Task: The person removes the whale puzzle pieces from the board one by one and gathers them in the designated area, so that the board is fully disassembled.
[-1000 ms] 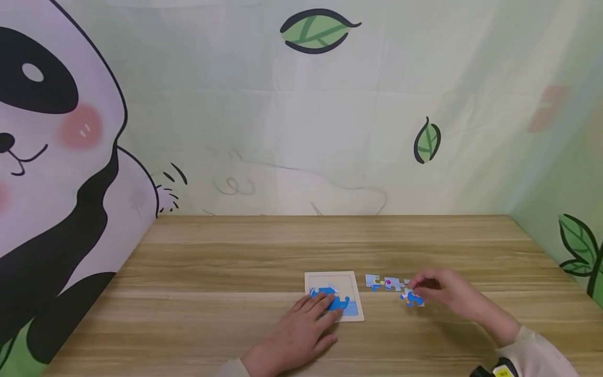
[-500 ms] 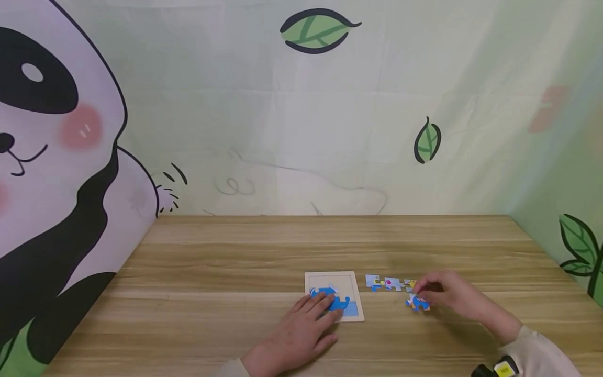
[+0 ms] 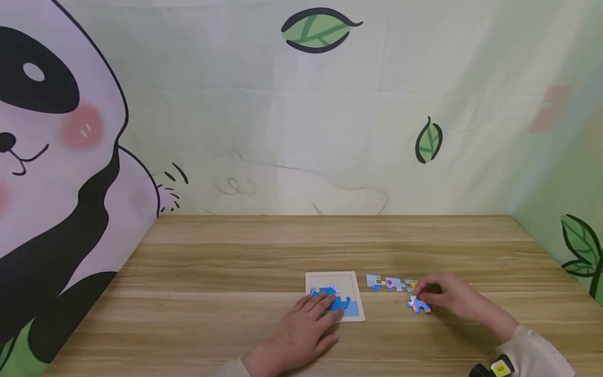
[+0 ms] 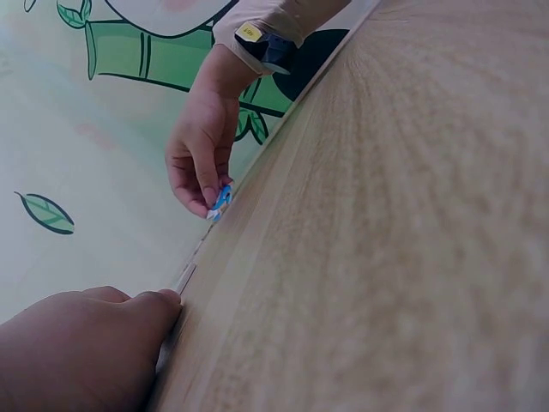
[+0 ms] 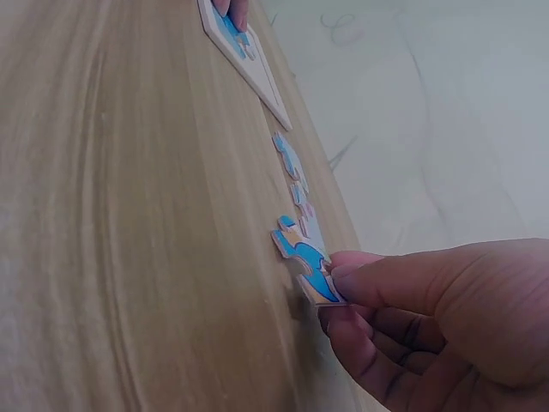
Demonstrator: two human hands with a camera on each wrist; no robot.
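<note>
My right hand [image 3: 449,297] pinches a blue-and-orange jigsaw puzzle piece [image 3: 418,305] between thumb and fingers. In the right wrist view that puzzle piece [image 5: 302,257] is tilted, its near edge lifted off the table. Flat on a wooden puzzle tray [image 3: 349,281] rests my left hand [image 3: 301,330], fingers stretched out and partly covering the blue pieces fitted there. The tray's upper part shows bare wood. Between tray and right hand lie a light-blue loose piece [image 3: 373,281], one with a pink swirl [image 3: 394,284] and one with yellow, partly hidden by my fingers.
The wood-grain table [image 3: 226,262] runs back to a wall cloth [image 3: 235,104] printed with leaves and a large panda [image 3: 94,157]. A dark strap with a yellow label [image 3: 502,366] sits at my right sleeve.
My right hand has shifted slightly right and nearer with the puzzle piece, which has tilted, uncovering more of the yellow piece behind it. My left hand stays on the tray.
</note>
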